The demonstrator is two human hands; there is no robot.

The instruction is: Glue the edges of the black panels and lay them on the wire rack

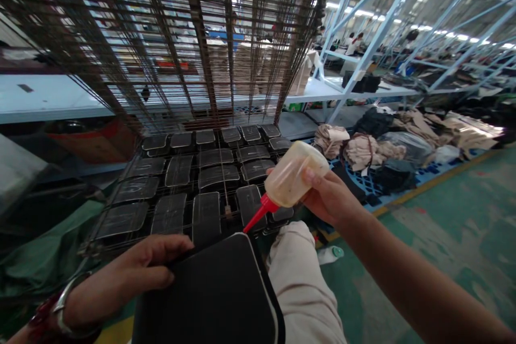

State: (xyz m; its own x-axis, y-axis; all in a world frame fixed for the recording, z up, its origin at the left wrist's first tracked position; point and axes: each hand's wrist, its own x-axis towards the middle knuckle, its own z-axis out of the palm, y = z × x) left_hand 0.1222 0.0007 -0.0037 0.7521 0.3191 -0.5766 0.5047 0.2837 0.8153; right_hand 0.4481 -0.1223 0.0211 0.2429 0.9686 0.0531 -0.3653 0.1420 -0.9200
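My right hand (328, 193) grips a translucent squeeze bottle (296, 172) tilted downward, with a pale liquid inside. Its red nozzle (260, 214) meets the far right corner of a flat black panel (209, 295). A whitish line runs along the panel's right and far edges. My left hand (141, 266) is closed on the panel's left edge, thumb on top and fingers along the far side. The panel lies over my lap. Beyond it, rows of black pieces (217, 157) with pale outlines rest on a wire rack (228, 209).
Upright wire grids (201, 37) rise behind the rack. On the right, bundles of beige and dark fabric (365, 150) sit on a blue pallet (371, 191). A plastic bottle (330, 254) with a green cap lies on the floor by my leg. Green cloth (48, 247) hangs at left.
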